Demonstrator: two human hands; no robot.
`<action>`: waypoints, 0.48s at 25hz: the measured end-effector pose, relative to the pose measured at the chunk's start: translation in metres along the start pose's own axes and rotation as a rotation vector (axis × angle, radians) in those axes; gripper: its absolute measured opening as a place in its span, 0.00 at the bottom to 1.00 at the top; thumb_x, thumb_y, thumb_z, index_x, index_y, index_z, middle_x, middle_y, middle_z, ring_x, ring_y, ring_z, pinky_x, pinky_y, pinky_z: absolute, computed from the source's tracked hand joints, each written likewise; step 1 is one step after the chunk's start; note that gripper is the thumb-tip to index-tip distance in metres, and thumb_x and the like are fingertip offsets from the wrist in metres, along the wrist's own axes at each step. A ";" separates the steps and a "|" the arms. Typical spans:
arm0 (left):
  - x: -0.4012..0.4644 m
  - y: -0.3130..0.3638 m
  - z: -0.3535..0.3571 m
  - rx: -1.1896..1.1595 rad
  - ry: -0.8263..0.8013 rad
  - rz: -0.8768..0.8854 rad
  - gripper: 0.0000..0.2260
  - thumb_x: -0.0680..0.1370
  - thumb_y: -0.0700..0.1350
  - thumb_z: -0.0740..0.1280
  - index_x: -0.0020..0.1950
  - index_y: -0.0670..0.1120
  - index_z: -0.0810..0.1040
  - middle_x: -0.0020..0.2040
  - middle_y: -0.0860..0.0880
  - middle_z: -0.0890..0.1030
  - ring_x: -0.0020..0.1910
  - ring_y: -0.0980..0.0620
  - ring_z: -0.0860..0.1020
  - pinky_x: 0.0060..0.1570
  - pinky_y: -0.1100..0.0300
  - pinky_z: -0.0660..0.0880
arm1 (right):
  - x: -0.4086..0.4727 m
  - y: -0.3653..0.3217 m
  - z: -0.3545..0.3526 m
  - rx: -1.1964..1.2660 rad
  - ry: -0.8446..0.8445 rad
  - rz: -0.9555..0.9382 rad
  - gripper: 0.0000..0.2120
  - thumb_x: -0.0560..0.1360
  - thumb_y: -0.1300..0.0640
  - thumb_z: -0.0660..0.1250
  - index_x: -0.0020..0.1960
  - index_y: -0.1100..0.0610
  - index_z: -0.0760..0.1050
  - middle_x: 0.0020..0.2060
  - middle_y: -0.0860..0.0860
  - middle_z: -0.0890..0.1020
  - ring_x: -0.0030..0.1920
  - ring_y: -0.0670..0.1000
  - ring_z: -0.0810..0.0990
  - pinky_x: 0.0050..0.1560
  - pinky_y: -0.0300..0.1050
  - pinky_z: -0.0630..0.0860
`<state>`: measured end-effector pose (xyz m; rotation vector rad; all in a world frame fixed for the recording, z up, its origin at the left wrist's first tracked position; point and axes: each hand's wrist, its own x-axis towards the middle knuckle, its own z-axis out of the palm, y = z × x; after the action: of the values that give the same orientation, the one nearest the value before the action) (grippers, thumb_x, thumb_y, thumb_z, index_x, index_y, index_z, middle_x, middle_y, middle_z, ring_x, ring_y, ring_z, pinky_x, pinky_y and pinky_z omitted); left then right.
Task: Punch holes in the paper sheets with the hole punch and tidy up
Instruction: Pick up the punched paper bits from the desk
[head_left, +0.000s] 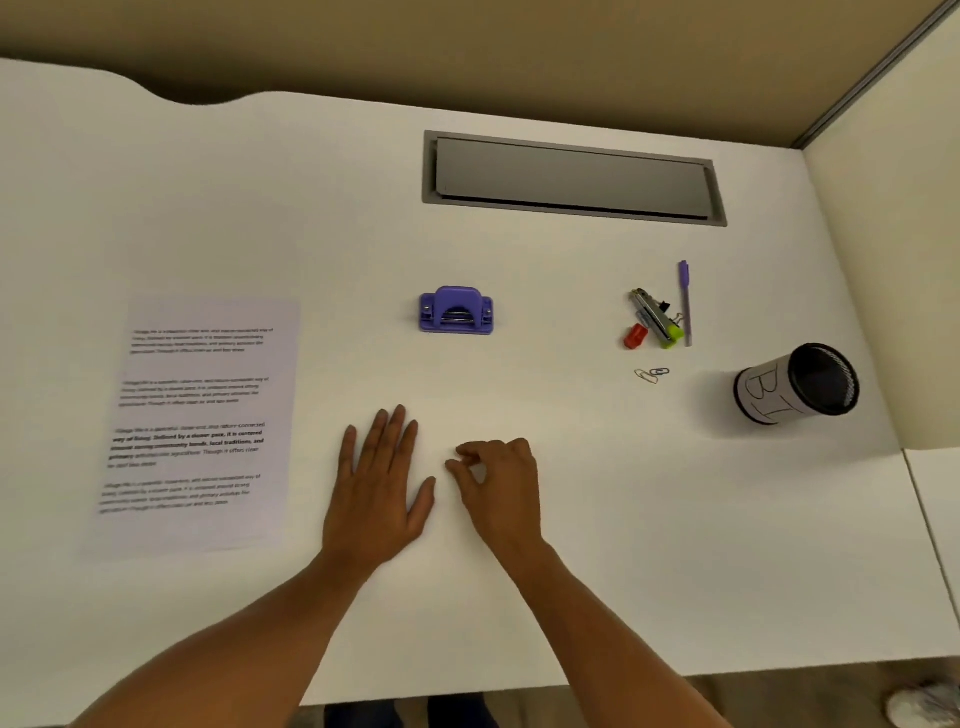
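From the head view, the left hand (382, 483) lies flat and spread on the worktop (623, 519), the right hand (501, 483) beside it curls into an empty pinching grip, the hole punch (456, 310) beyond both, the paper sheets (200, 421) left of them.

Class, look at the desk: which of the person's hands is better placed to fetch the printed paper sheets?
Probably left. The left hand lies flat on the desk nearest the paper sheets; the right hand would have to cross over.
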<state>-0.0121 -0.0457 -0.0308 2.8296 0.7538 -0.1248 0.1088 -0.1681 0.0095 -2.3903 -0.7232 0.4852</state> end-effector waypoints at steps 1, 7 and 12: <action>0.000 -0.001 0.001 0.001 -0.002 -0.003 0.33 0.80 0.62 0.52 0.81 0.46 0.56 0.83 0.46 0.53 0.82 0.47 0.50 0.79 0.41 0.52 | 0.002 -0.002 0.005 0.006 0.018 0.031 0.12 0.77 0.47 0.70 0.57 0.51 0.83 0.46 0.45 0.86 0.54 0.49 0.76 0.55 0.46 0.76; 0.000 -0.001 0.002 -0.006 -0.021 -0.014 0.33 0.80 0.62 0.52 0.81 0.46 0.55 0.83 0.46 0.53 0.82 0.47 0.50 0.79 0.41 0.52 | 0.010 -0.010 0.013 0.014 0.022 0.150 0.12 0.79 0.50 0.68 0.59 0.53 0.82 0.49 0.48 0.86 0.57 0.49 0.75 0.56 0.43 0.76; 0.000 -0.001 0.002 -0.017 -0.039 -0.020 0.34 0.80 0.62 0.53 0.81 0.46 0.55 0.83 0.46 0.53 0.82 0.47 0.50 0.79 0.41 0.51 | 0.012 -0.017 0.015 -0.184 0.049 0.186 0.10 0.81 0.50 0.64 0.56 0.51 0.83 0.50 0.47 0.85 0.56 0.51 0.76 0.52 0.45 0.75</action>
<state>-0.0123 -0.0450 -0.0332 2.7958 0.7716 -0.1750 0.1040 -0.1432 0.0064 -2.6480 -0.5466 0.4508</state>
